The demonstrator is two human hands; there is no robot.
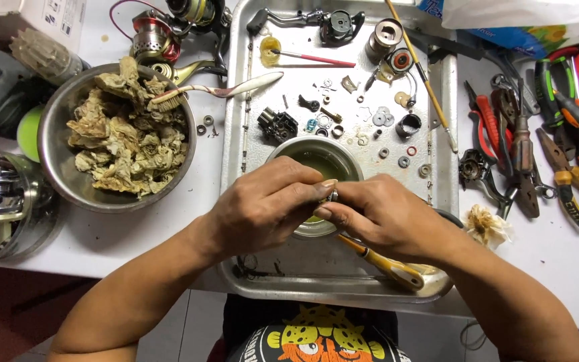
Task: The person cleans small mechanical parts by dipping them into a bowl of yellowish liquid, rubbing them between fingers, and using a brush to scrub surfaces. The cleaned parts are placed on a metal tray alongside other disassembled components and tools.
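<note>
White tabletop (135,234) fills the head view, its near edge running just in front of the person, with dark floor below at the near left. On it sits a steel tray (437,201), its near rim reaching the table's near edge. Both hands meet over a small metal cup (323,157) of yellowish liquid in the tray's near half. The left hand (263,208) and right hand (387,214) have their fingertips pressed together on a small metal ring-like part (333,196), pinched between them above the cup; little of it shows. A yellow-handled tool (387,263) lies in the tray under the right wrist.

Open room is scarce: the tray's far half is strewn with small reel parts (343,121), and only the bare strip of table between the tray and the steel bowl of stained rags (125,137) on the left stays free. Pliers and cutters (557,154) crowd the right side. At the far left corner stands a white box (55,17) with dark print; at the far right lies a white bag over a blue and yellow printed package (517,33).
</note>
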